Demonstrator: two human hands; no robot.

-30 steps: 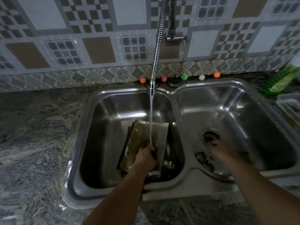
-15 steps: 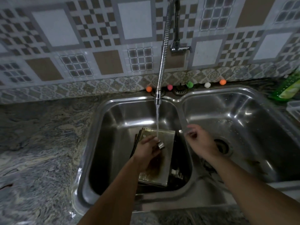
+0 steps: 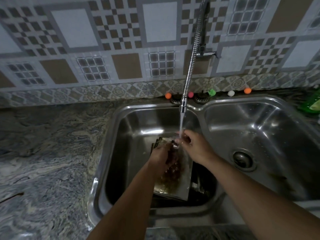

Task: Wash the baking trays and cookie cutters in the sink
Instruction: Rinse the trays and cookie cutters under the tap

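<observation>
Both hands meet over the left bowl of the sink (image 3: 110, 170), under the water falling from the tap (image 3: 183, 104). The left hand (image 3: 160, 155) holds a small shiny piece, probably a cookie cutter (image 3: 175, 145), and the right hand (image 3: 194, 146) touches it in the stream. Below them, in the same bowl, baking trays (image 3: 180, 186) lie stacked, the top one stained brown.

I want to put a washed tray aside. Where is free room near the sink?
The counter left of the sink is bare. The right basin holds only its drain. The left basin is crowded: stacked trays, both hands and the running tap.
</observation>
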